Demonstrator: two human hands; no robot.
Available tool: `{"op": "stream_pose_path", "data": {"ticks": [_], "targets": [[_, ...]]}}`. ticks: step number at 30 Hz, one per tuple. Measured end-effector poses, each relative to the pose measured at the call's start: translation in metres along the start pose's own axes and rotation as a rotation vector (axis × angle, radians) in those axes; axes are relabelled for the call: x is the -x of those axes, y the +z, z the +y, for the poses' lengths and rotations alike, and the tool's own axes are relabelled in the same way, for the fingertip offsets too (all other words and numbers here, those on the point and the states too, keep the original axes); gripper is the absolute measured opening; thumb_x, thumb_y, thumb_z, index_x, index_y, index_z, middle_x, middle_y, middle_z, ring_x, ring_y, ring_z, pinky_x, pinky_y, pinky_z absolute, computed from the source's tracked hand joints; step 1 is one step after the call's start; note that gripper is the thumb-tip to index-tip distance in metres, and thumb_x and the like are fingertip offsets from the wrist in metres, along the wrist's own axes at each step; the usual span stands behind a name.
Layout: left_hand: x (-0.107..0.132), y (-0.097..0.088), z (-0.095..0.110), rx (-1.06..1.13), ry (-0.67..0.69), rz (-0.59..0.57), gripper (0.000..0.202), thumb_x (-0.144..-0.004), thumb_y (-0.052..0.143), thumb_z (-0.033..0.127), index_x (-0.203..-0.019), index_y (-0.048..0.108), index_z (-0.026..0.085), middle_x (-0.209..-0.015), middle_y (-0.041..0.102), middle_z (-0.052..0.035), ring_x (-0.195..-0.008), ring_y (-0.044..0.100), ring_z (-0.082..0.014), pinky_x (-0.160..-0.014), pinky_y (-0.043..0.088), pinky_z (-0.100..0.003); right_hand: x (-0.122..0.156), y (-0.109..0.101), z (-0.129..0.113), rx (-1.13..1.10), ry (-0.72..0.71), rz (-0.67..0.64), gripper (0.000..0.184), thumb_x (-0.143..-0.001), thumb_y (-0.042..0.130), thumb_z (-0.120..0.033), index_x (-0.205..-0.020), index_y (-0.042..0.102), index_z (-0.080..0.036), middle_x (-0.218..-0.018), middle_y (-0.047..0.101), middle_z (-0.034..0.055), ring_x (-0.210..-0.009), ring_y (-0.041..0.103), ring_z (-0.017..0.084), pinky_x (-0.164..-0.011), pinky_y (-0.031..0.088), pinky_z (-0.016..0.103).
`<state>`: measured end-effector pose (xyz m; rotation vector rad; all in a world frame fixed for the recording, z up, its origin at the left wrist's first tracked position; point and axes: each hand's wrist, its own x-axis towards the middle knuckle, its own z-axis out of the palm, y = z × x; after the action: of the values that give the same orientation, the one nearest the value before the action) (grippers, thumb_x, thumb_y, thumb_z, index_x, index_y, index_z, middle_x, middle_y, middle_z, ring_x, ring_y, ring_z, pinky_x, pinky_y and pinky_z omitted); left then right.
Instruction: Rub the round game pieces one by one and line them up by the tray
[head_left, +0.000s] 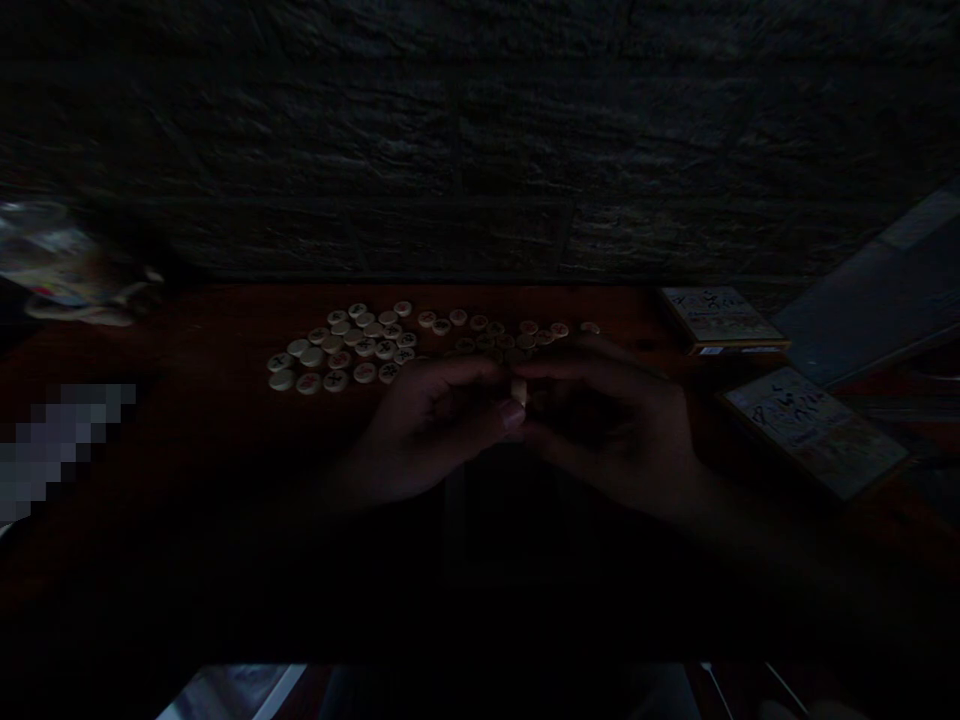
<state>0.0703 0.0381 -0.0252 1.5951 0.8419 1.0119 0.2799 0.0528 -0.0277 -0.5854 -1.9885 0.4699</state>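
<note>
Between the fingertips of both hands, near the middle of the view, is a small pale round xiangqi piece (519, 391), seen edge-on. My left hand (435, 425) pinches it from the left, with the thumb at its lower side. From the right, my right hand (619, 425) closes thumb and fingers about the same piece. Beyond my left hand lies a group of loose xiangqi pieces (339, 359), some showing red or black characters. A second group of pieces (495, 328) spreads behind my fingers, partly hidden by them.
Two flat printed boxes lie to the right, one farther back (724, 312) and one nearer (814, 425). A blurred clear plastic bag or container (67, 265) stands at the far left. The dark reddish table (225, 310) ends at a stone-textured wall (450, 140). The scene is very dim.
</note>
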Motion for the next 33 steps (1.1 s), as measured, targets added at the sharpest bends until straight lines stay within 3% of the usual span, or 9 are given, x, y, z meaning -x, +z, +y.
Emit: {"op": "stream_pose_path", "data": {"ticks": [8, 16, 28, 33], "targets": [[0.0008, -0.0001, -0.0014, 0.026, 0.018, -0.003, 0.021, -0.086, 0.08, 0.036, -0.088, 0.07, 0.017, -0.079, 0.067, -0.0008, -0.067, 0.061, -0.0123, -0.057, 0.049, -0.019, 0.0012, 0.0001, 0.0018, 0.0, -0.021, -0.014, 0.033, -0.083, 0.083, -0.017, -0.114, 0.073, -0.02, -0.108, 0.075, 0.0067, -0.09, 0.071, 0.016, -0.075, 0.059, 0.029], [-0.0002, -0.0006, -0.0022, -0.021, 0.026, 0.005, 0.022, -0.091, 0.075, 0.037, -0.086, 0.072, 0.016, -0.074, 0.066, -0.0009, -0.063, 0.059, -0.0111, -0.054, 0.047, -0.018, 0.0008, 0.0007, 0.0002, 0.001, -0.013, -0.003, 0.03, -0.085, 0.082, -0.017, -0.113, 0.074, -0.021, -0.102, 0.075, 0.0052, -0.08, 0.068, 0.014, -0.07, 0.058, 0.028], [0.0028, -0.003, -0.0049, 0.042, 0.014, -0.019, 0.015, -0.088, 0.079, 0.028, -0.097, 0.073, 0.018, -0.09, 0.071, -0.0032, -0.08, 0.067, -0.0154, -0.065, 0.053, -0.02, 0.0011, -0.0002, 0.0026, -0.016, -0.023, -0.007, 0.032, -0.083, 0.085, -0.022, -0.113, 0.074, -0.021, -0.108, 0.076, 0.0063, -0.091, 0.071, 0.017, -0.077, 0.059, 0.03], [0.0004, -0.0017, -0.0034, 0.084, 0.053, -0.027, 0.013, -0.091, 0.076, 0.029, -0.092, 0.073, 0.016, -0.082, 0.069, -0.0007, -0.066, 0.06, -0.0097, -0.058, 0.047, -0.017, 0.0003, -0.0002, 0.0005, -0.003, -0.036, -0.002, 0.03, -0.084, 0.082, -0.018, -0.113, 0.074, -0.021, -0.102, 0.075, 0.0051, -0.085, 0.07, 0.016, -0.074, 0.059, 0.029]]}}
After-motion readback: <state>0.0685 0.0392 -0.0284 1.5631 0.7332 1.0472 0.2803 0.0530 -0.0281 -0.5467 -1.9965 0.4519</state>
